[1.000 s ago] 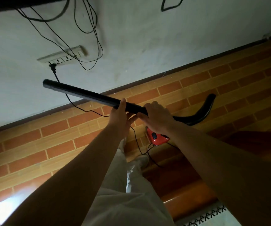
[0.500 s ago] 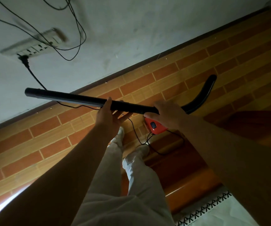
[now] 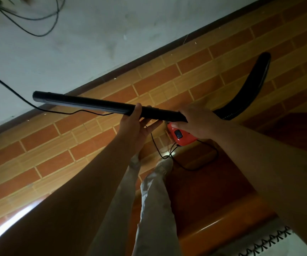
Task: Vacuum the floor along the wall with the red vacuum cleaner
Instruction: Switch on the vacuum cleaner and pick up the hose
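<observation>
We hold the black tube (image 3: 86, 105) off the floor (image 3: 56, 145). Our right hand (image 3: 197, 122) wraps its end beside the hose (image 3: 250, 89). Our left hand (image 3: 136, 124) cradles it loosely further along, thumb on the near side, fingers beneath. The red vacuum cleaner (image 3: 181, 136) sits just below our right hand. Its cord (image 3: 186, 163) loops beneath the grip. We judge that a step could snag it and jerk the tube from the looser left hold.

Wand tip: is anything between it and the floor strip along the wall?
Only a thin black cord, lying across the baseboard and tiles just under the wand tip. No other visible obstacle.
</observation>
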The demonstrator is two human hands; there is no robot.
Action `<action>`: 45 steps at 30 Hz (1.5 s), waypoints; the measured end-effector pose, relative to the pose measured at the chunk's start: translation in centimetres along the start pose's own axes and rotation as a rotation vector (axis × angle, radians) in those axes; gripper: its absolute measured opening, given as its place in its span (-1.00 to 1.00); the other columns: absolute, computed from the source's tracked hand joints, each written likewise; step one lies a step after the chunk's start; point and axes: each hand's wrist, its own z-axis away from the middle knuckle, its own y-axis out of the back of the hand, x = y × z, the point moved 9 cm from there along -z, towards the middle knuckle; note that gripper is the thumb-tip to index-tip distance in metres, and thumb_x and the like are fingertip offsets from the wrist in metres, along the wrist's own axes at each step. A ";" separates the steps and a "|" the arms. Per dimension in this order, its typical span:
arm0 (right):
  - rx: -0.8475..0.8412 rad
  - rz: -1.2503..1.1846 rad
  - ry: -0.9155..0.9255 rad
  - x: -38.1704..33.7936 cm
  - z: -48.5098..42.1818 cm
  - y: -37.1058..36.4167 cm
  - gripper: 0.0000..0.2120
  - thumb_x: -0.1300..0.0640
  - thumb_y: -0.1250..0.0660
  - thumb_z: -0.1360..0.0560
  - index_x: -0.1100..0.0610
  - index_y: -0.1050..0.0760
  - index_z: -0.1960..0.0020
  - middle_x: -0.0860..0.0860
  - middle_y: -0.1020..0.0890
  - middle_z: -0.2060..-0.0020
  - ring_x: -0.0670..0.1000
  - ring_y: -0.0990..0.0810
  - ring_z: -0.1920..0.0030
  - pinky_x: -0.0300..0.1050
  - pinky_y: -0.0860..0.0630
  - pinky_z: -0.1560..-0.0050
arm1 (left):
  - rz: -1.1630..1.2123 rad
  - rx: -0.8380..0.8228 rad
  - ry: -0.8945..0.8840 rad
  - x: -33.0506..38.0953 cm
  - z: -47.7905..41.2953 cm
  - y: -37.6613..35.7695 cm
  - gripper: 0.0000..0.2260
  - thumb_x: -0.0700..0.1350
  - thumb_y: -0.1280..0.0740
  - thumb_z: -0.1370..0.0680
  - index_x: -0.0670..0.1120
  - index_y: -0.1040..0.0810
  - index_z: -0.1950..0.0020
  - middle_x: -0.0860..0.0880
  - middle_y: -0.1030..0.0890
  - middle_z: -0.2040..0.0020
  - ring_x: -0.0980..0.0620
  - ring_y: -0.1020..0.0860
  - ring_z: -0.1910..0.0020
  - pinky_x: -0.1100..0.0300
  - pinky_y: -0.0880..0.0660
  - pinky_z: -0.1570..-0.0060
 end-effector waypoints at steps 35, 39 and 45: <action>0.192 -0.028 -0.273 18.8 -8.5 -10.6 -0.57 -0.23 -0.28 -0.60 0.08 -0.45 -0.26 0.06 -0.58 -0.17 0.14 -0.58 -0.16 0.17 -0.44 -0.24 | -0.223 -0.038 0.095 -12.1 -20.6 -2.7 -0.89 -0.21 -0.31 -0.65 -0.22 -0.47 -0.13 -0.22 -0.61 -0.13 -0.23 -0.65 -0.14 -0.28 -0.62 -0.05; 0.151 -0.085 -0.300 19.5 -8.7 -11.8 -0.61 -0.19 -0.29 -0.62 0.09 -0.43 -0.25 0.06 -0.57 -0.14 0.13 -0.57 -0.15 0.12 -0.39 -0.22 | -0.307 -0.019 0.082 -12.6 -21.4 -2.8 -0.92 -0.22 -0.29 -0.66 -0.22 -0.46 -0.11 -0.24 -0.59 -0.16 -0.24 -0.65 -0.14 -0.28 -0.62 -0.06; 0.337 0.033 -0.308 19.2 -9.0 -12.3 -0.51 -0.10 -0.41 -0.54 0.14 -0.41 -0.33 0.15 -0.51 -0.24 0.19 -0.49 -0.27 0.17 -0.38 -0.34 | -0.327 -0.017 0.065 -12.7 -22.3 -2.9 -0.86 -0.22 -0.28 -0.66 -0.23 -0.44 -0.20 -0.26 -0.56 -0.19 -0.26 -0.65 -0.14 -0.26 -0.64 -0.03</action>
